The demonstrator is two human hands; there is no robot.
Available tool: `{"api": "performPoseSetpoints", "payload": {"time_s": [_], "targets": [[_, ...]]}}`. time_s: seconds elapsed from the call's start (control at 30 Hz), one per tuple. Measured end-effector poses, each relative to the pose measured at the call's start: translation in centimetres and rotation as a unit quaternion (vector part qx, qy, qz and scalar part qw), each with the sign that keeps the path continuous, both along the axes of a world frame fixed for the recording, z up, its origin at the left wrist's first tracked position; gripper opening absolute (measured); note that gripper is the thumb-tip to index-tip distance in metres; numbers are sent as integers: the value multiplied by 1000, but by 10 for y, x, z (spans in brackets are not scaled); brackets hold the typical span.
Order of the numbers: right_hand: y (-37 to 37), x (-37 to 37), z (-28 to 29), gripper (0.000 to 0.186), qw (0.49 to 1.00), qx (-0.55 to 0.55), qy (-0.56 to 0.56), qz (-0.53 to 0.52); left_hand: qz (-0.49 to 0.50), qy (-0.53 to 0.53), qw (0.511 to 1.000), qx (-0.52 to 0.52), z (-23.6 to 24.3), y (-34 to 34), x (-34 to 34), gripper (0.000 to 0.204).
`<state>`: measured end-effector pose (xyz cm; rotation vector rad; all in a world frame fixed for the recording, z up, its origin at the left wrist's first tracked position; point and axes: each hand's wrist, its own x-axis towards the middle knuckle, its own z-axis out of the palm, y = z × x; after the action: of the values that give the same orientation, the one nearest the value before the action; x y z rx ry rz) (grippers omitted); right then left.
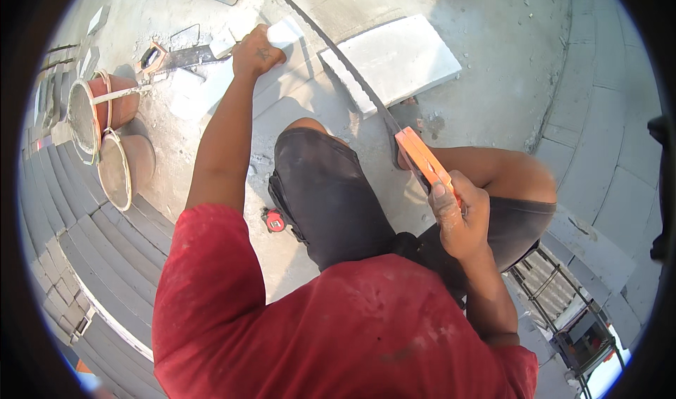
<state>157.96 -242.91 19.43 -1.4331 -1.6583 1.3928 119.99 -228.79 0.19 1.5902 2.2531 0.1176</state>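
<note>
My right hand [461,212] is closed round the orange handle of a hand saw [331,43]. Its long dark blade runs away from me toward the top of the view, passing over the near left edge of a thick white block [405,58] on the floor. Farther left, my left hand [257,53] reaches forward, fingers closed on a small white block piece [285,33]. More pale block pieces [204,89] lie beside that wrist. A second saw [151,60] with an orange and black handle rests on the floor left of it.
Two dusty buckets, one reddish [121,103] and one brown [137,161], stand at the left. A red tape measure [273,221] lies beside my left knee. Stacked grey blocks [98,251] line the left; a metal frame [563,307] is at lower right. White crumbs dot the concrete.
</note>
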Motion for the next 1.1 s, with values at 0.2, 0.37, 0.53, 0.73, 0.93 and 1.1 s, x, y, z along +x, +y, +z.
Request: {"api": "performPoseSetpoints", "payload": {"time_s": [0.2, 0.37, 0.53, 0.73, 0.93, 1.1], "targets": [[62, 29, 92, 41, 999, -2, -52, -13, -2, 34, 999, 27, -8, -14, 16, 73], [144, 51, 97, 40, 938, 177, -278, 104, -42, 78, 991, 99, -11, -49, 34, 84], [164, 69, 10, 32, 918, 219, -311, 114, -10, 127, 992, 24, 6, -91, -6, 89], [158, 91, -87, 30, 943, 167, -270, 98, 7, 49, 997, 53, 8, -128, -1, 83], [170, 97, -130, 32, 968, 131, -203, 66, 131, 73, 986, 77, 4, -207, 1, 83], [193, 70, -156, 38, 991, 77, -93, 62, 257, 97, 960, 54, 9, -288, -25, 87]]}}
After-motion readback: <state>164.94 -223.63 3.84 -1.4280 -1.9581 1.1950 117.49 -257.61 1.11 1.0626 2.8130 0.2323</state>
